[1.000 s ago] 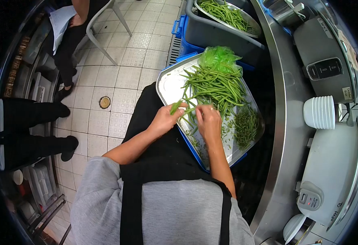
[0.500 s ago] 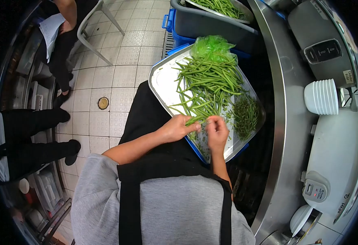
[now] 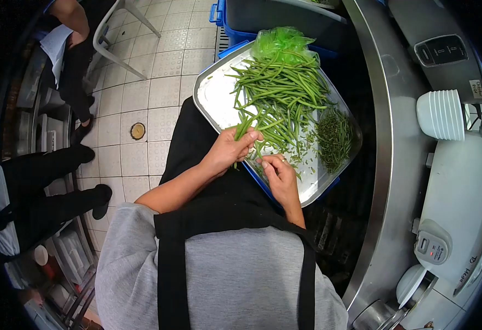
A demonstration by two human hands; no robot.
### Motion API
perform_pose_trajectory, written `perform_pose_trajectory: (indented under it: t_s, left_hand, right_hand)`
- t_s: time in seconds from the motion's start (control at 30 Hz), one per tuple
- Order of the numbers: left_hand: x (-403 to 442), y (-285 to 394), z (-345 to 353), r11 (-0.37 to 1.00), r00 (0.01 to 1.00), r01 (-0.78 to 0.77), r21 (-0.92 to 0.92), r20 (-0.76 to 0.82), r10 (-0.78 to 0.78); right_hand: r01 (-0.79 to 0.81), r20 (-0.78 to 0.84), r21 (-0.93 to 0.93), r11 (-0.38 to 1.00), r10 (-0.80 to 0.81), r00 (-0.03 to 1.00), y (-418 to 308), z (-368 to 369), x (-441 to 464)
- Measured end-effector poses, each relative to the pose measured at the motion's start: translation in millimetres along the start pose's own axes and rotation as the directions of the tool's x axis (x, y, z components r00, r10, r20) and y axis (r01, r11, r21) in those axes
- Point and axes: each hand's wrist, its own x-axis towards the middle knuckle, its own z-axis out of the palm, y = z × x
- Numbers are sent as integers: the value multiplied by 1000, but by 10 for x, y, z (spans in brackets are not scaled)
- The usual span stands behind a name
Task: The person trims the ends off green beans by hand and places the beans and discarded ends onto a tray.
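My left hand (image 3: 231,149) is closed round several green beans at the near left edge of a metal tray (image 3: 211,93). Just right of it, my right hand (image 3: 280,175) has its fingertips pinched at the lower end of a bean. A large heap of green beans (image 3: 285,88) covers the tray's middle, with a green plastic bag (image 3: 282,44) at its far end. Thin, darker trimmings (image 3: 333,137) lie in a pile on the tray's right side, and small cut bits are scattered near my right hand.
A grey tub (image 3: 285,22) stands beyond the tray. Along the right runs a steel counter edge (image 3: 378,165), with stacked white bowls (image 3: 440,114) and a white appliance (image 3: 455,192). At left are a chair (image 3: 120,55), two people's dark-clothed legs (image 3: 48,195) and shelves.
The whole view has shifted, with the tray now higher in it. My hands moved apart and then together at the tray's near edge; the left still holds beans.
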Motion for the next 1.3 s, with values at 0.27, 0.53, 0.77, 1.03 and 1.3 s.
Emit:
perform_pose_trajectory:
  t_s: [0.27,0.53,0.77,1.03,1.3]
  left_hand:
    - [-123,9,118,757,829,-539,370,390,400]
    - [-224,109,75,975,975,-160,155,181,131]
    - [-42,16,-260,961,952,-210,180,-184,243]
    - [-51,85,-234,334,856,-321,886,121,503]
    - [-14,31,-134,315,862,-407,858,246,443]
  right_hand:
    - [-198,0,717,668,284,959,201,-88,92]
    - [-38,-173,255,966,84,981,70,-107,623]
    - [241,33,-701,671,-307,951,-36,212,1067]
    - [461,171,-679,572,-488,856,-243,79,732]
    - [281,17,-519,807,-319,948,-268,-275,332]
